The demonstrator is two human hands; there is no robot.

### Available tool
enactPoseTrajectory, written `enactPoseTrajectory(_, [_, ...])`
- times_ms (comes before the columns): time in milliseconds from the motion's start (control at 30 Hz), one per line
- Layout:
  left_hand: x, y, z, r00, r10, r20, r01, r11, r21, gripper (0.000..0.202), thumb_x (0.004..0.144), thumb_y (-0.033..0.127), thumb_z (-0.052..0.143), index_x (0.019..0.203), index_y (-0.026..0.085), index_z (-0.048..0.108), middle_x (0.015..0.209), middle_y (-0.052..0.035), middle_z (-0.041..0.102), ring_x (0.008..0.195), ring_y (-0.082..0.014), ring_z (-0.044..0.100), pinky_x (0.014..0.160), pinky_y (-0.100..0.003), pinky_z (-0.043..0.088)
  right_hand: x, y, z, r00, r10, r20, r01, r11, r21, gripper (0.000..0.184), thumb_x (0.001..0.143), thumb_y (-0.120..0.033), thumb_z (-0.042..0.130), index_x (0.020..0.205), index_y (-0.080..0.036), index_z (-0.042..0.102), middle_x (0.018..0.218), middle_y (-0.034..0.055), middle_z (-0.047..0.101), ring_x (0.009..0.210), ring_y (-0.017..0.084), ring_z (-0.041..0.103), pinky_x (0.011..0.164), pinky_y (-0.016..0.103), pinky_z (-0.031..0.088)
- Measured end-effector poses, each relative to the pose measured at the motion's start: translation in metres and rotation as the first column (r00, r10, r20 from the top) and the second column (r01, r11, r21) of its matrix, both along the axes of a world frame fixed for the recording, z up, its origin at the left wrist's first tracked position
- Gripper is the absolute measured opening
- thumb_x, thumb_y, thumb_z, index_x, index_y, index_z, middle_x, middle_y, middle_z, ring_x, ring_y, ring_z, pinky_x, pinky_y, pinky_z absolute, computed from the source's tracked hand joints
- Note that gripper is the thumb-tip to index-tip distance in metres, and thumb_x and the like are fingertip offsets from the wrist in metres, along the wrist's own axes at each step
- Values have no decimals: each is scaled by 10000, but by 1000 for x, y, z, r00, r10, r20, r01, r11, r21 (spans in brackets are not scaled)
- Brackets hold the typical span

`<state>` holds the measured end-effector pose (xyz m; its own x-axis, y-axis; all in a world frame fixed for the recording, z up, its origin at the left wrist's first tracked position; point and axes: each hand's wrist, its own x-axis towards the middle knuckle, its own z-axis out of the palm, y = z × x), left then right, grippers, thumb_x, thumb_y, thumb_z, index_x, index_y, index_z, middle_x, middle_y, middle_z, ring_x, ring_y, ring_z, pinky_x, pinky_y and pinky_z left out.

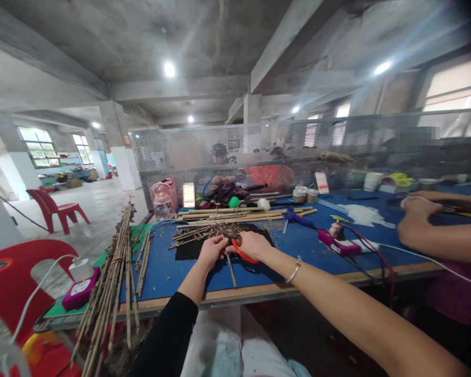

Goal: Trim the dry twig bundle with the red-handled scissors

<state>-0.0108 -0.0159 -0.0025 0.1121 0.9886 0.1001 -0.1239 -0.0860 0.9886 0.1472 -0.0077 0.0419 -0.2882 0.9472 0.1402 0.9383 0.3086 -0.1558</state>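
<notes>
My right hand point(253, 245) grips orange-handled scissors point(245, 255), whose blades point away over a pile of twigs. Close beside it, my left hand point(212, 247) pinches a thin twig point(231, 271) that slants down toward the table's front edge. Under both hands lies a black mat point(186, 253) strewn with short cut twigs point(192, 235). The blades are partly lost among the twigs, so whether they touch the held one is unclear.
A tied bundle of long sticks point(115, 272) leans over the table's left end. Thicker poles point(255, 215) lie behind the mat. To the right are a blue glue gun point(298, 218) and a purple power strip point(339, 244) with cables. A co-worker's arms point(435, 230) reach in at far right.
</notes>
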Motion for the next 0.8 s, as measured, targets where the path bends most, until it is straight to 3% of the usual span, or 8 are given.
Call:
enactPoseTrajectory(367, [0,2,-1,999,32,-35,-33,999,-20,422,590,450,668,849,121,615,581,-15,574,439,-75,515,342,-148,270,7,5,2,998,23,-50,-29,994,-106,648,615,-746,438,898,-202,647,924,117,652,854,242,611,670,271,435])
enactPoseTrajectory(600, [0,0,3,994,107,16,-107,994,-3,381,583,486,664,659,142,516,452,67,418,337,-18,331,316,-145,188,6,1,6,1000,21,-10,-21,999,-37,656,627,-758,395,876,-198,629,893,117,653,843,277,606,673,322,438])
enactPoseTrajectory(800, [1,-1,2,993,117,35,-117,993,-9,397,558,468,685,720,155,503,472,68,438,360,-33,369,319,-142,198,-3,-4,8,996,74,-52,-76,996,-42,605,615,-729,458,898,-215,604,926,84,644,860,250,601,682,299,431])
